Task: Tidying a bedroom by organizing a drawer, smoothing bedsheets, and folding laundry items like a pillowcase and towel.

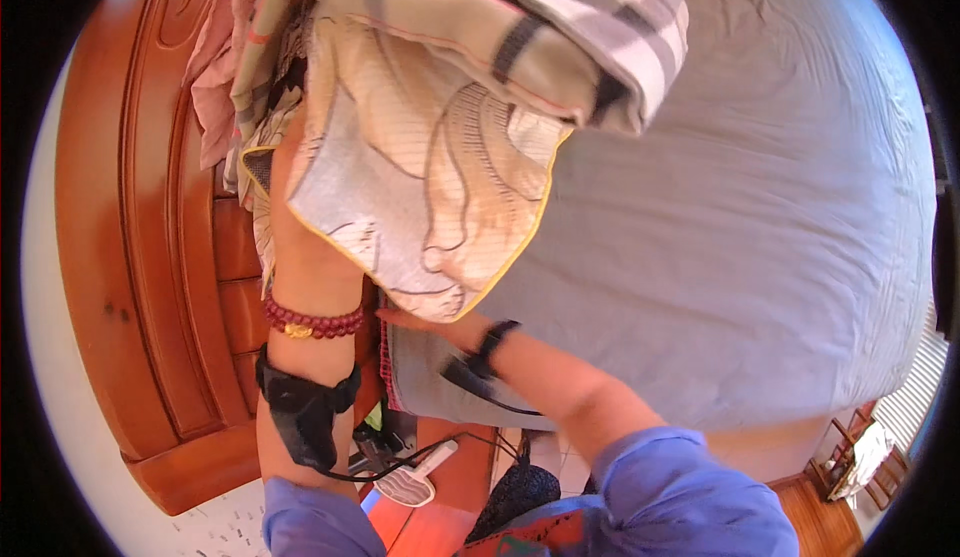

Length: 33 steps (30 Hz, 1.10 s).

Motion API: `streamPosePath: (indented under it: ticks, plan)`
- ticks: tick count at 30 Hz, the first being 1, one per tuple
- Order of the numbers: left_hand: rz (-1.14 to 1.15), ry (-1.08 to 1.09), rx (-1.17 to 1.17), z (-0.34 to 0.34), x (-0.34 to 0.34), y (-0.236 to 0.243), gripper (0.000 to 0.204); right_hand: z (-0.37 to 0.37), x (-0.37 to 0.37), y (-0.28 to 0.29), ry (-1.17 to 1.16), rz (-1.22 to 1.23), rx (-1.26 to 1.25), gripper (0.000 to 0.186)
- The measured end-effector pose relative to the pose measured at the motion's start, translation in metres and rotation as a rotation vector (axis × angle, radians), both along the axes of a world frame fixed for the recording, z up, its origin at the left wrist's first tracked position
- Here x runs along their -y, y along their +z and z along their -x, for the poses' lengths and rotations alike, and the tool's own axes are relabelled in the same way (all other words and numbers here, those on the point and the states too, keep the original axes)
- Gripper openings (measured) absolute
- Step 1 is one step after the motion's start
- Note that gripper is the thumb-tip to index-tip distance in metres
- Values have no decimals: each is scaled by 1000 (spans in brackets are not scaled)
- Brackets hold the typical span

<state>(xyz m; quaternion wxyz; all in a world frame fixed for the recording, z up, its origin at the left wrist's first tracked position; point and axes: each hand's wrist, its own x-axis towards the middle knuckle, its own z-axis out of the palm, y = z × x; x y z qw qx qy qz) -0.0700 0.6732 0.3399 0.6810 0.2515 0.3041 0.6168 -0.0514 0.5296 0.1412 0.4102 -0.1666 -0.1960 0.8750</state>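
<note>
My left forearm (318, 282), with dark red beads and a black strap, reaches up between the headboard and the bed; its hand is hidden beneath the cloths. Over that arm hangs a printed cloth (440, 182) with yellow edging, brown shapes and dark lines. Above it lies a folded plaid blanket (600, 42) in beige, black and white. My right hand (410, 320) is low by the mattress corner, partly covered by the printed cloth's tip. The part that shows is stretched out toward the left, with nothing seen in it. A black band (490, 347) circles that wrist.
A carved reddish wooden headboard (160, 237) stands at the left. The bed (740, 207), under a grey-blue sheet, fills the right. Pink fabric (212, 67) hangs by the headboard. Below are a white paddle-shaped object (408, 485), dark cables and a wooden rack (860, 457) at the lower right.
</note>
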Motion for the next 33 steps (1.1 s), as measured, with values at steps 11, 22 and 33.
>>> streamPosePath:
  ticks: [11,22,33]
  plan:
    - [475,61,-263,-39,159,-157,40,-136,184,-39,795,-1039,1188,42]
    - [-196,-566,-1978,-24,251,-216,41,-453,55,-33,-367,-906,2085,41]
    - [-392,-810,-1963,-129,269,-161,52,-502,301,-33,50,-798,1939,30]
